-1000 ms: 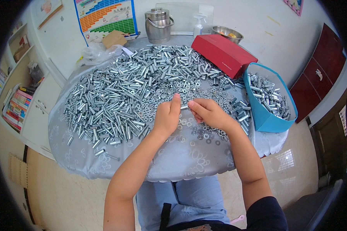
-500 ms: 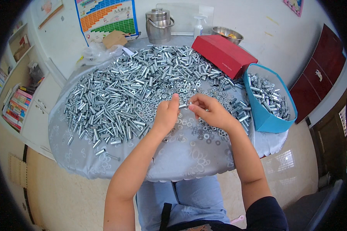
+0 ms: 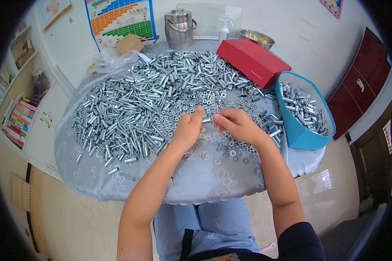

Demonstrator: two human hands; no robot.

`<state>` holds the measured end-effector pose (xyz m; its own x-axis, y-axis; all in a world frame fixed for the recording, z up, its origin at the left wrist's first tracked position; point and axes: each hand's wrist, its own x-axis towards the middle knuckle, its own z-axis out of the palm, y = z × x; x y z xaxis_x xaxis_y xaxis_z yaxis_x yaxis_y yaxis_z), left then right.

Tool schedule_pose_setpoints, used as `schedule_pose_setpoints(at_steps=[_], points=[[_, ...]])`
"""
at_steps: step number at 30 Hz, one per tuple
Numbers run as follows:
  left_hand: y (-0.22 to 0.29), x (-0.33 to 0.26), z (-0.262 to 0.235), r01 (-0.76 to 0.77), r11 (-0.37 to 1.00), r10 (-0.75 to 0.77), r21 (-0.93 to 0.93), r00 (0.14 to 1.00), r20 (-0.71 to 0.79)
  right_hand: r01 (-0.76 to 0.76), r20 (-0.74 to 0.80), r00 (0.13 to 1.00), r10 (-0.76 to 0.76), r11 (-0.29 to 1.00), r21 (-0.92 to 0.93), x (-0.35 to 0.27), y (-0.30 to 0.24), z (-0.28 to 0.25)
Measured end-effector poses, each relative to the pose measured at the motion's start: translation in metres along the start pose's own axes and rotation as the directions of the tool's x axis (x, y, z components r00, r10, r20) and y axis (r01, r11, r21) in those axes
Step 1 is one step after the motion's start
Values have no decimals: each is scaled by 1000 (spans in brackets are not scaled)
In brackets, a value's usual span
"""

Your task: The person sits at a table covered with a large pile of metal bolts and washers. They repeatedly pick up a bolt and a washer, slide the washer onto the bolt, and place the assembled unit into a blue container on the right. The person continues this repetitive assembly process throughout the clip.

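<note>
Above the middle of the table, my left hand [image 3: 189, 130] is closed around a short silvery bolt [image 3: 207, 120], thumb pointing up, with the bolt's end sticking out to the right. My right hand [image 3: 236, 125] pinches at that protruding end; its fingertips partly hide it, and any small nut or washer there cannot be made out. Beneath and behind both hands spreads a large heap of metal sleeves and bolts [image 3: 130, 102]. Loose nuts [image 3: 185, 106] lie around the hands, and flat washers [image 3: 233, 153] are scattered on the near side.
A blue fabric bin [image 3: 307, 140] filled with similar metal parts stands at the right edge. Behind it lies a red box [image 3: 253, 61]. Along the back are a steel pot [image 3: 179, 32], a spray bottle [image 3: 224, 31] and a metal bowl [image 3: 268, 43]. A grey tablecloth [image 3: 196, 187] covers the table.
My right hand's fingers have curled in and shifted slightly at the bolt's end. My left hand has stayed nearly still, holding the bolt.
</note>
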<state>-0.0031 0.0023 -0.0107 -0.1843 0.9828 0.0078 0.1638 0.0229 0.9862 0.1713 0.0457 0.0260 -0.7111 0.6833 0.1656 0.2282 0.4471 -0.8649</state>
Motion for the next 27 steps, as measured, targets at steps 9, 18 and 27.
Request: schedule_pose_setpoints(at_steps=[9,18,27], points=[[-1,-1,2,-15,999,15,38,1000,-17,112,-125,986,-107,993,32,-2,-2,7],[-4,0,2,-26,999,26,35,1000,1,68,-94,994,-61,995,70,0,6,7],[-11,3,5,-31,993,26,-118,999,-42,53,-62,997,-52,998,18,1,3,5]])
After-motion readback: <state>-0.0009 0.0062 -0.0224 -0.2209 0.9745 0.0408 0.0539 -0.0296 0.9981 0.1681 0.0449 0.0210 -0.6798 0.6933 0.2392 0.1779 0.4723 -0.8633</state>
